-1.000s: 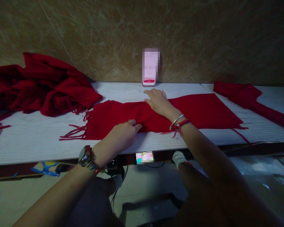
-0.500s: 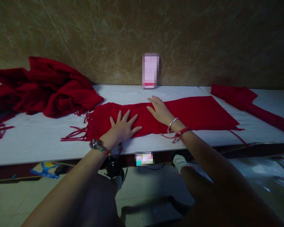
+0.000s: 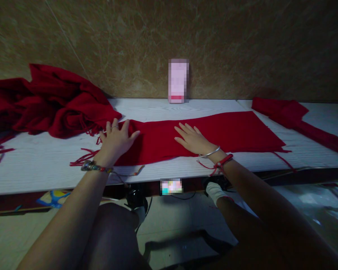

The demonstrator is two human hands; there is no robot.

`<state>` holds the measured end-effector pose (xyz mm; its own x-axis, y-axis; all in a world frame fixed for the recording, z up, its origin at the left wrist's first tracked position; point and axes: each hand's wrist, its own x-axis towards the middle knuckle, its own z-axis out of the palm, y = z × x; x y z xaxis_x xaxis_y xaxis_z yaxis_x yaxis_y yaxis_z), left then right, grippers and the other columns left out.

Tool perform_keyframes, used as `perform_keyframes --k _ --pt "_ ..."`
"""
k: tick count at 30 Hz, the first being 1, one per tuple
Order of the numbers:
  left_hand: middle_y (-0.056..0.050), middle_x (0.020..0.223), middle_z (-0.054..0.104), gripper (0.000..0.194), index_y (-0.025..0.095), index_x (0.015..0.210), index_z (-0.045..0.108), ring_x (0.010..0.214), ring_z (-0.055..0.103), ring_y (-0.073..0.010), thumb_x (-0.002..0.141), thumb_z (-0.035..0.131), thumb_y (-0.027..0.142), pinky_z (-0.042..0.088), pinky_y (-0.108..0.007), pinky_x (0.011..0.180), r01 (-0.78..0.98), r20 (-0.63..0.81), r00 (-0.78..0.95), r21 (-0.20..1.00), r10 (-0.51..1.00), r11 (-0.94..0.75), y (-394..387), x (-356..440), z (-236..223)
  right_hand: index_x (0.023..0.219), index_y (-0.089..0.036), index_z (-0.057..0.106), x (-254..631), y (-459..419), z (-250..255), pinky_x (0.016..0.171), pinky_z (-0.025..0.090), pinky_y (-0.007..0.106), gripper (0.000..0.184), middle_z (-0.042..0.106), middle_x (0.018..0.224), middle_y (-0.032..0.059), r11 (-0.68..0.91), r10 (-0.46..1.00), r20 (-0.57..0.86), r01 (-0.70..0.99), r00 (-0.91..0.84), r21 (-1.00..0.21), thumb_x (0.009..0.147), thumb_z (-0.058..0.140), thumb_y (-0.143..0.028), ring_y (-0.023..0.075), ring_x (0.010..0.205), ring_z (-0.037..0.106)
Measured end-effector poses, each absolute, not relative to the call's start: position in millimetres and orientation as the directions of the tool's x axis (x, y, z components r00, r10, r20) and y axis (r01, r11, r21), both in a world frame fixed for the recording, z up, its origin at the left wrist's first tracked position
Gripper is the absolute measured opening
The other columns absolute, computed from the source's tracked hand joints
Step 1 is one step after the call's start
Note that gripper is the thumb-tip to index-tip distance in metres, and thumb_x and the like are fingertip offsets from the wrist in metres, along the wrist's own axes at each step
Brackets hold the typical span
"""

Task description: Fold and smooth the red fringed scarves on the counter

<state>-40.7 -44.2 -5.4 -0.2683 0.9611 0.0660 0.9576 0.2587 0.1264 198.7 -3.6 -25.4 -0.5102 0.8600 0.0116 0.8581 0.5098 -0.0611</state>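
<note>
A red fringed scarf [image 3: 231, 131] lies flat and lengthwise on the white table [image 3: 39, 165]. My left hand [image 3: 116, 141] rests open, fingers spread, on the scarf's left end near the fringe. My right hand [image 3: 192, 138] lies open and flat on the scarf's middle, fingers pointing away from me. Neither hand holds anything.
A heap of red scarves [image 3: 50, 101] sits at the table's back left. Another red scarf [image 3: 295, 116] lies at the right. A pink box [image 3: 178, 80] stands against the brown wall. My knees and the floor show below the table's front edge.
My left hand has slid left along the scarf, from near its middle to its fringed end, going from curled to flat. My right hand has stayed flat, shifting slightly toward me.
</note>
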Motion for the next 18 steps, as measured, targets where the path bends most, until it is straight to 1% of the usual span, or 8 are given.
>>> perform_keyframes --k 1,2,5,8,11,13,15,18 --pt "-0.020 0.148 0.031 0.066 0.018 0.142 0.034 0.136 0.026 -0.0412 0.089 0.030 0.056 0.028 -0.063 0.102 0.934 0.069 -0.335 0.154 0.940 0.322 -41.5 -48.4 -3.0 0.144 -0.018 0.033 198.5 -3.4 -25.4 0.110 0.024 0.054 0.056 0.027 0.152 0.0108 0.517 0.856 0.017 0.854 -0.517 -0.051 0.094 0.031 -0.044 0.0295 0.139 0.024" --pt "-0.024 0.143 0.038 0.066 0.015 0.141 0.034 0.132 0.034 -0.0414 0.089 0.030 0.055 0.032 -0.061 0.099 0.917 0.042 -0.368 0.181 0.929 0.355 -38.5 -55.4 0.2 0.144 -0.018 0.033 198.3 -3.4 -25.5 0.109 0.025 0.054 0.056 0.027 0.152 0.0110 0.522 0.853 0.022 0.852 -0.522 -0.041 0.094 0.031 -0.044 0.0297 0.139 0.024" --pt "-0.026 0.130 0.052 0.062 0.008 0.135 0.040 0.121 0.049 -0.0387 0.090 0.030 0.048 0.043 -0.052 0.092 0.898 -0.034 -0.386 0.216 0.922 0.384 -26.5 -70.9 12.5 0.144 -0.016 0.032 197.8 -5.2 -26.2 0.109 0.025 0.053 0.057 0.027 0.152 0.0115 0.521 0.853 0.025 0.854 -0.521 -0.009 0.095 0.030 -0.043 0.0300 0.138 0.025" --pt "-0.023 0.126 0.056 0.056 0.006 0.125 0.052 0.116 0.054 -0.0352 0.091 0.026 0.043 0.046 -0.044 0.089 0.925 -0.029 -0.342 0.168 0.939 0.342 -10.4 -77.7 23.8 0.144 -0.015 0.033 197.8 -7.8 -27.4 0.110 0.026 0.052 0.056 0.028 0.151 0.0111 0.519 0.853 0.041 0.854 -0.520 0.020 0.095 0.029 -0.042 0.0292 0.139 0.025" --pt "-0.017 0.127 0.058 0.046 0.008 0.117 0.061 0.118 0.053 -0.0312 0.088 0.035 0.032 0.041 -0.039 0.097 0.959 -0.070 -0.250 0.118 0.966 0.257 8.1 -78.3 27.5 0.143 -0.016 0.034 198.8 -9.5 -29.1 0.110 0.026 0.050 0.055 0.029 0.151 0.0096 0.527 0.847 0.071 0.850 -0.527 0.025 0.095 0.030 -0.042 0.0278 0.138 0.026" --pt "-0.014 0.125 0.060 0.043 0.009 0.115 0.063 0.117 0.054 -0.0293 0.082 0.044 0.029 0.040 -0.034 0.098 0.971 -0.111 -0.210 0.096 0.971 0.220 19.6 -78.1 26.0 0.142 -0.017 0.036 199.5 -10.1 -30.2 0.110 0.027 0.049 0.054 0.031 0.151 0.0089 0.528 0.845 0.089 0.849 -0.528 0.015 0.095 0.030 -0.043 0.0271 0.138 0.027" --pt "-0.010 0.119 0.065 0.044 0.012 0.113 0.066 0.111 0.058 -0.0280 0.075 0.051 0.030 0.044 -0.028 0.093 0.978 -0.152 -0.177 0.086 0.972 0.191 28.1 -79.5 24.0 0.142 -0.019 0.037 199.9 -10.2 -31.0 0.110 0.027 0.049 0.053 0.032 0.150 0.0081 0.525 0.846 0.106 0.851 -0.523 0.002 0.095 0.029 -0.044 0.0265 0.138 0.028" --pt "-0.007 0.102 0.071 0.039 0.014 0.099 0.071 0.098 0.063 -0.0258 0.068 0.058 0.033 0.047 -0.026 0.083 0.979 -0.205 -0.122 0.136 0.971 0.151 31.1 -84.9 26.5 0.141 -0.019 0.038 200.2 -9.9 -31.4 0.110 0.027 0.048 0.053 0.032 0.150 0.0081 0.520 0.849 0.110 0.854 -0.516 -0.009 0.095 0.030 -0.044 0.0263 0.138 0.028"
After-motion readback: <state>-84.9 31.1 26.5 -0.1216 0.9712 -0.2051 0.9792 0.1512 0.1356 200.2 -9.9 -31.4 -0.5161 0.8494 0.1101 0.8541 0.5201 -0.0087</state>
